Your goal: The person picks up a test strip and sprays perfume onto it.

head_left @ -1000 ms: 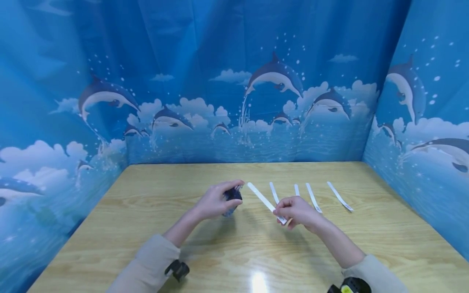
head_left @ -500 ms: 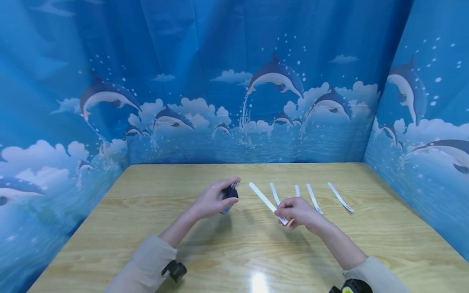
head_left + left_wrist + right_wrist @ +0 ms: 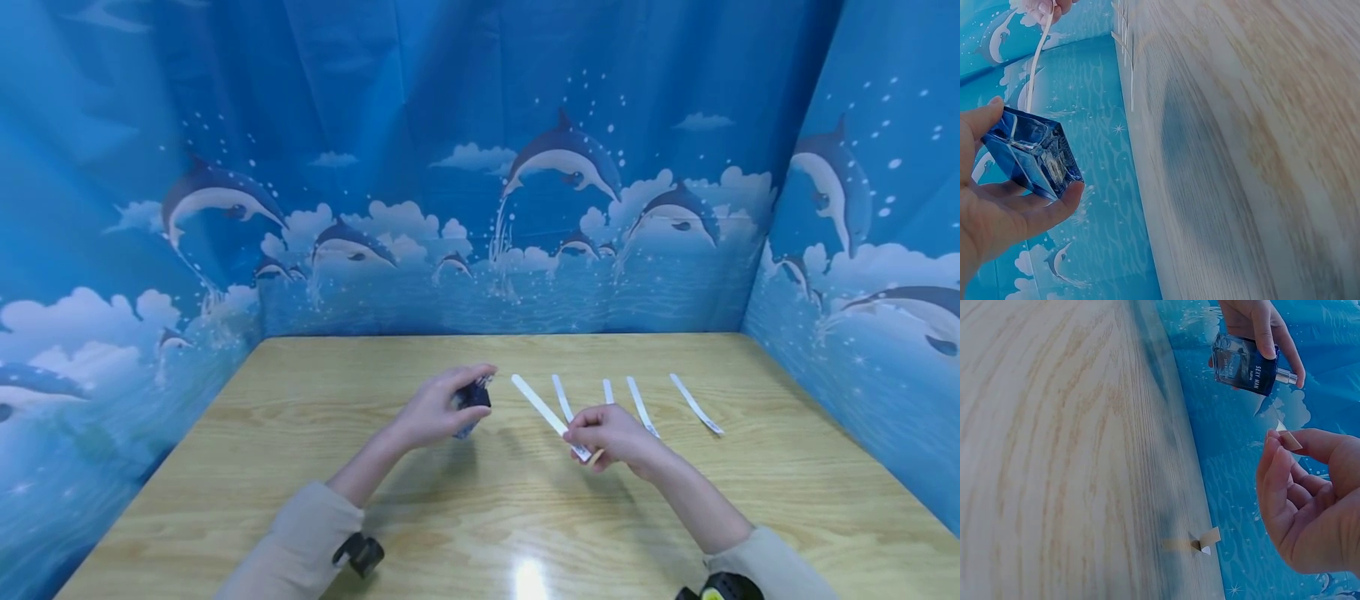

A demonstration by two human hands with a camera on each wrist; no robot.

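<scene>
My left hand (image 3: 431, 414) grips a blue glass perfume bottle (image 3: 474, 395) above the table. In the right wrist view, the bottle (image 3: 1235, 365) lies tilted on its side, and a fingertip touches the silver spray nozzle (image 3: 1285, 376). My right hand (image 3: 613, 435) pinches the near end of a white paper test strip (image 3: 538, 404). The strip's far end points up and left, a short gap from the nozzle. From the left wrist, the strip (image 3: 1036, 65) appears beyond the bottle.
Several more white strips (image 3: 696, 403) lie spaced apart on the wooden table (image 3: 315, 375), behind and right of my right hand. A blue dolphin-print curtain (image 3: 450, 292) walls the table's back and sides.
The left hand and bottle shift slightly left, away from the strip, then a touch back right. The right hand stays almost still with the strip.
</scene>
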